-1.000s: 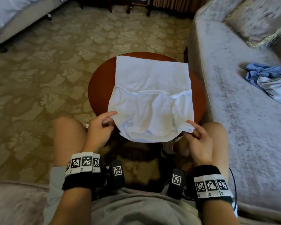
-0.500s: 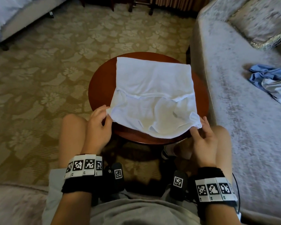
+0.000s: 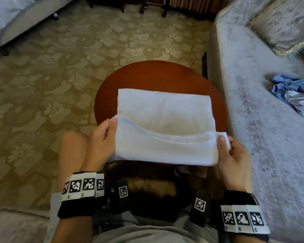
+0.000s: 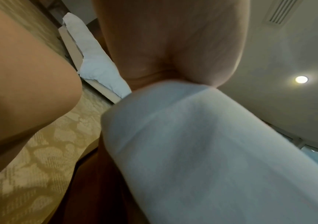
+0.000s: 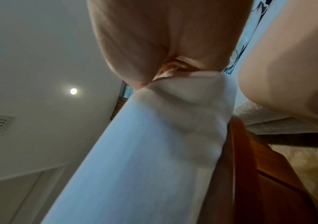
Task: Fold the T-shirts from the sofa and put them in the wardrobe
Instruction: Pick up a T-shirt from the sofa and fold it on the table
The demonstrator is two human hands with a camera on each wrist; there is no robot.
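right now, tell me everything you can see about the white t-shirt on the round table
The white t-shirt is plain, soft, thin-looking cloth, already folded into a rectangle. Its far part lies flat on the round reddish-brown wooden table; its near edge is lifted and doubled back toward the far edge, forming a rolled fold. The left hand pinches the near left corner, the right hand the near right corner. No print or label shows.

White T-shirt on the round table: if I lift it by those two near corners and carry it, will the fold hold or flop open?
The white T-shirt looks thin and limp: it sags between the left hand and the right hand, so it will probably droop. It seems light, as fingertip pinches lift its near edge. Loose layers may slide apart on the wooden table.
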